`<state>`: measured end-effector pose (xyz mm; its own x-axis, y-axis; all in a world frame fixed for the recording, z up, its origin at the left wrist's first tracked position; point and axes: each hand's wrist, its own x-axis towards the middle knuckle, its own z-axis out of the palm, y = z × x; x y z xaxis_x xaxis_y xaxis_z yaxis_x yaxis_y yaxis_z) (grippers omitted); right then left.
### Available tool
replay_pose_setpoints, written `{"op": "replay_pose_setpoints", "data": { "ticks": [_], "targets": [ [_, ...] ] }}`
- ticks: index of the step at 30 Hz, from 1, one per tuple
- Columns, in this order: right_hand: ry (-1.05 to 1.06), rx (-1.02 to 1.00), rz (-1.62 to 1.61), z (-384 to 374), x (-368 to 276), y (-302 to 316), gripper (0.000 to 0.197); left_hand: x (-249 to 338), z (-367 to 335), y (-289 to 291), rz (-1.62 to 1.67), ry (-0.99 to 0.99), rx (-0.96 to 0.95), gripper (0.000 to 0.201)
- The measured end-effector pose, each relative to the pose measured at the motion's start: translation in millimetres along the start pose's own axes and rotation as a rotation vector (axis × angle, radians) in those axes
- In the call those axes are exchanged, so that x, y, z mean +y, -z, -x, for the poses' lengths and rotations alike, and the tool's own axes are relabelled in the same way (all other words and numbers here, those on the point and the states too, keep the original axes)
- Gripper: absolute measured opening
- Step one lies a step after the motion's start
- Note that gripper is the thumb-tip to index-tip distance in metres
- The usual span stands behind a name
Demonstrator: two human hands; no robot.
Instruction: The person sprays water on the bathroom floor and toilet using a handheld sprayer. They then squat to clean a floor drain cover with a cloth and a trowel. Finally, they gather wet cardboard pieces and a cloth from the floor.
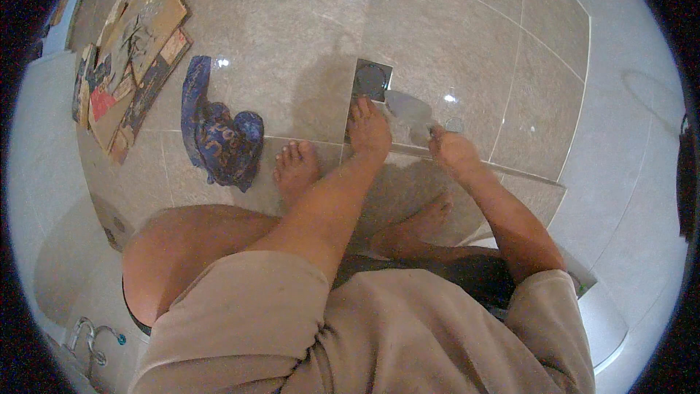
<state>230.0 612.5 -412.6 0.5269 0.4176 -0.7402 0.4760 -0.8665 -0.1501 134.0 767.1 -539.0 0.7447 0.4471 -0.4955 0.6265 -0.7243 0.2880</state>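
Observation:
My left hand (pixel 370 130) lies on the tiled floor with its fingers stretched forward, against the lower edge of a dark square opening (pixel 363 86). A round dark ring, like a drain mouth (pixel 374 80), shows inside that opening. To the right, my right hand (pixel 453 155) is closed on a trowel (pixel 408 107). Its grey blade points up and left, with the tip close to the opening's right edge. My fist hides most of the handle. Close to the trowel, a small round pale thing (pixel 453 125) rests on the floor; its kind is unclear.
A crumpled blue patterned plastic bag (pixel 230 140) lies left of my bare feet (pixel 297 168). Farther left, stained broken boards (pixel 142 36) are piled up. A step edge (pixel 529 177) crosses the floor in front of me. White walls (pixel 634 138) close in the right side; a chrome tap (pixel 89 335) is at lower left.

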Motion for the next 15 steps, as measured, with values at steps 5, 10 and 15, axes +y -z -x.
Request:
{"op": "replay_pose_setpoints", "data": {
  "ticks": [5,10,15],
  "targets": [
    [-0.061,-0.013,-0.007,-8,-9,-8,0.031,-5,-5,-14,0.047,-0.039,0.062,0.058],
    [-0.01,-0.011,-0.005,-14,-12,-8,0.034,-7,-5,-15,0.112,-0.021,0.064,0.06],
    [-0.04,-0.076,0.048,-16,-26,9,0.036,-7,-5,-2,0.077,-0.044,-0.034,0.069]
  ]
}}
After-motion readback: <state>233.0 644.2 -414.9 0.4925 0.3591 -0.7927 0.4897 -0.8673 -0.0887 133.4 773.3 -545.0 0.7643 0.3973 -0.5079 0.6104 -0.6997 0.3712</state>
